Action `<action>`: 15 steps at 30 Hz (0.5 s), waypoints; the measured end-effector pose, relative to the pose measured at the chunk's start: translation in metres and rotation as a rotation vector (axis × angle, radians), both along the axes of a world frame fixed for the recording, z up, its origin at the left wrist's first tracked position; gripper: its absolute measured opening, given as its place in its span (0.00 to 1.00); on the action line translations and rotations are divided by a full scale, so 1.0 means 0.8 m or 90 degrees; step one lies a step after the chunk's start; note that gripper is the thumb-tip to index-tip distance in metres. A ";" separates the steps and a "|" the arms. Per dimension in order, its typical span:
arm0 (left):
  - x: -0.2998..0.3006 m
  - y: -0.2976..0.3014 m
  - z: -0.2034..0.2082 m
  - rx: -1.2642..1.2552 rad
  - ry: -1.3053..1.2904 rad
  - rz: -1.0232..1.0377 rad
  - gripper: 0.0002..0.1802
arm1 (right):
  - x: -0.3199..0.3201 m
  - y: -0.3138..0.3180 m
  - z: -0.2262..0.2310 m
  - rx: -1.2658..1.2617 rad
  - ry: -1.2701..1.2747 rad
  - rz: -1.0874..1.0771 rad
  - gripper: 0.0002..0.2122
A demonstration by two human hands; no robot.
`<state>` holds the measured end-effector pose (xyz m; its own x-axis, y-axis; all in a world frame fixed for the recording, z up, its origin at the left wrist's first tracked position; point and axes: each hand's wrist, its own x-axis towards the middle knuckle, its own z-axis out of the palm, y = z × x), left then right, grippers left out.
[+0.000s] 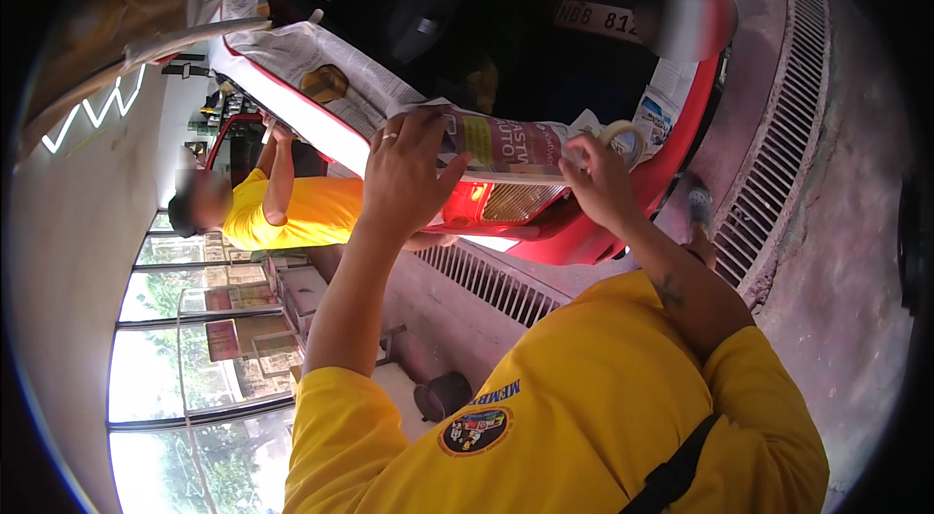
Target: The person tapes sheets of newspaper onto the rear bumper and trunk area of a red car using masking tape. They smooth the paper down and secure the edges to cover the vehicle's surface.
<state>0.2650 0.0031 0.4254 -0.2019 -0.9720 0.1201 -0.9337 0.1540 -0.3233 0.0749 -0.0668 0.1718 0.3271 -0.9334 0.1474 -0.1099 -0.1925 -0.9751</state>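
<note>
A sheet of printed newspaper [506, 142] lies along the edge of a red car's open rear, just above its red-and-clear tail light [501, 203]. My left hand [409, 174] rests on the paper's left end, fingers spread, a ring on one of them. At the other end, the bent fingers of my right hand [601, 185] close on a roll of pale masking tape [630, 137], part of which is hidden behind them. Whether a strip of tape runs between the hands cannot be made out.
More newspaper [311, 57] covers the car's left side, with a brown-and-black object [324, 83] on it. Another person in a yellow shirt [302, 212] works by the car at left. Floor grates [778, 125] run at right and below the bumper. A dark bucket [443, 397] stands behind.
</note>
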 end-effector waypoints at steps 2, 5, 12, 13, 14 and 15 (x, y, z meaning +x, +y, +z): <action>0.019 -0.017 -0.005 0.011 -0.077 0.031 0.34 | -0.003 0.041 0.010 -0.011 0.025 0.040 0.13; 0.008 -0.049 0.010 0.090 -0.081 0.113 0.37 | -0.033 0.064 -0.010 -0.033 0.063 0.055 0.13; 0.032 -0.073 -0.017 0.117 -0.239 0.284 0.27 | -0.201 0.083 -0.164 0.065 0.269 -0.063 0.15; 0.021 -0.089 -0.016 0.137 -0.255 0.292 0.26 | -0.250 0.087 -0.211 0.086 0.319 -0.134 0.16; 0.009 -0.101 -0.017 0.159 -0.275 0.300 0.26 | -0.307 0.098 -0.250 0.157 0.370 -0.182 0.18; 0.005 -0.104 -0.026 0.127 -0.283 0.281 0.25 | -0.363 0.119 -0.281 0.231 0.417 -0.225 0.20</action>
